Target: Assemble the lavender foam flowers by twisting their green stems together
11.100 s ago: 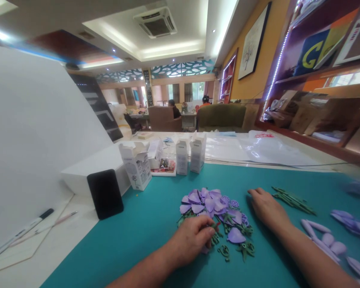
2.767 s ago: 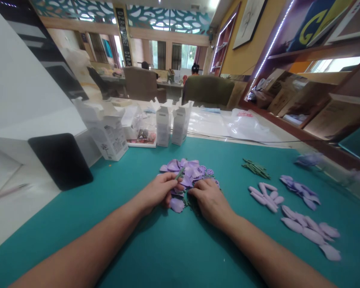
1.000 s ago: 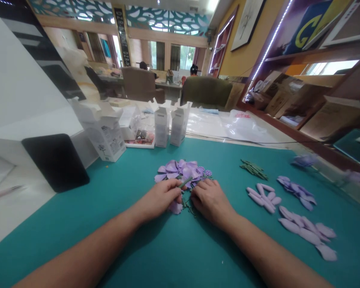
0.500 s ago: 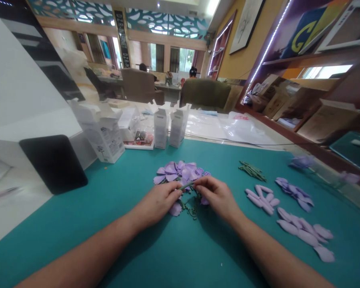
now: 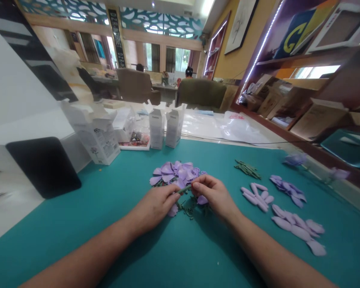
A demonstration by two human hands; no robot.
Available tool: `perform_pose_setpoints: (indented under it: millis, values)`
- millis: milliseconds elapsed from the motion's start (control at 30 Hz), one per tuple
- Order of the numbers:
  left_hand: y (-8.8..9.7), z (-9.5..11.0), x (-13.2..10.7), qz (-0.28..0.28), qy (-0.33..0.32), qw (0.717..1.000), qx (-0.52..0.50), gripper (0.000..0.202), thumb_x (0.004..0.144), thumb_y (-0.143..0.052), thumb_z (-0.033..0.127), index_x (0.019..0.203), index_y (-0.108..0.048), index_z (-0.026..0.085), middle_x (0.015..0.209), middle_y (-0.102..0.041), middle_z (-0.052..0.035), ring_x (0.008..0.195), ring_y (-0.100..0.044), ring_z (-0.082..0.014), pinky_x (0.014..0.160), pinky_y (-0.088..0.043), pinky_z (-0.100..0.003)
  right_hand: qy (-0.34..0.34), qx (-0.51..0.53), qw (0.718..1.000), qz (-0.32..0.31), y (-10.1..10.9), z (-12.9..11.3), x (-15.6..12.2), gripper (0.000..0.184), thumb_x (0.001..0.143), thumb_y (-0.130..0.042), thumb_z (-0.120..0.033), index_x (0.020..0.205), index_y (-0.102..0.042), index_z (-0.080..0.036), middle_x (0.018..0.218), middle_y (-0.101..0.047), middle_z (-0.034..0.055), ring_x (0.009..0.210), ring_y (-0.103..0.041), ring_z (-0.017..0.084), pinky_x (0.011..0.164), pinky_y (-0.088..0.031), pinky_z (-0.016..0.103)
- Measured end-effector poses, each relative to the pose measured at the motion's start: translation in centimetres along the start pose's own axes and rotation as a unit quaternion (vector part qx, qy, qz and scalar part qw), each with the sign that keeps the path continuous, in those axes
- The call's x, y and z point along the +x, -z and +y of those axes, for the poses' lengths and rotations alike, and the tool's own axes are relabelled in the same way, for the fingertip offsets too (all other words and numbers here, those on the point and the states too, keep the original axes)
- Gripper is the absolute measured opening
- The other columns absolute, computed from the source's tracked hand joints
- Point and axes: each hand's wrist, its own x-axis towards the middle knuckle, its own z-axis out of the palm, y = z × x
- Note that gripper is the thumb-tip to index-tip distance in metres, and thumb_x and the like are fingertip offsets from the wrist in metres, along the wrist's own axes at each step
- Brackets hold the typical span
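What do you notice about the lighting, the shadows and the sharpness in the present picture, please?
Head view: glare shines on the plastic sheet; head view: soft shadows lie on the green mat near the left hand and right hand; head view: the green stick between them is too soft for fine detail; head view, right side: a purple flower looks smeared.

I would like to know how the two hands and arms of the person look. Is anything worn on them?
The left hand and right hand are bare, without gloves. No sleeve covers the left forearm or right forearm where they show. I see no watch, bracelet or ring.
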Motion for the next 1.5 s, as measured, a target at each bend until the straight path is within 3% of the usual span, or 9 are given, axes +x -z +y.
perform_pose_setpoints:
  millis: [1133,1400,1500]
  values:
    - [-0.57,0.77,-0.41,-0.002,0.008,1.0,0.026,0.031,0.09,-0.038,0.034,0.093,-0.066,0.02,0.077,-0.064,-0.0021,0.073,-0.055,-0.0189,0.065,-0.037,-0.028,0.0,0.0,1.0,0.009,-0.06,0.06,-0.27,0.032,0.059,-0.081,-0.046,0.062,-0.066,-0.018,0.057,-0.063,0.0003,0.057,-0.052,0.012,0.056,-0.04,0.025]
    - [-0.64,0.74,-0.26,-0.004,0.011,1.0,-0.009,0.03,0.088,-0.039,0.036,0.088,-0.064,0.02,0.07,-0.059,-0.0011,0.069,-0.052,-0.0186,0.064,-0.035,-0.028,0.0,0.012,1.0,0.011,-0.25,0.2,-0.4,0.034,0.058,-0.082,-0.047,0.062,-0.066,-0.018,0.057,-0.064,0.0,0.057,-0.053,0.012,0.056,-0.041,0.024]
    - [-0.61,0.68,-0.18,-0.025,0.028,0.996,-0.077,0.03,0.088,-0.039,0.038,0.084,-0.062,0.019,0.062,-0.054,0.001,0.064,-0.051,-0.0176,0.062,-0.036,-0.028,-0.002,0.007,1.0,0.008,-0.31,-0.12,-0.48,0.037,0.06,-0.08,-0.051,0.066,-0.067,-0.018,0.058,-0.064,0.0001,0.057,-0.054,0.012,0.057,-0.043,0.024]
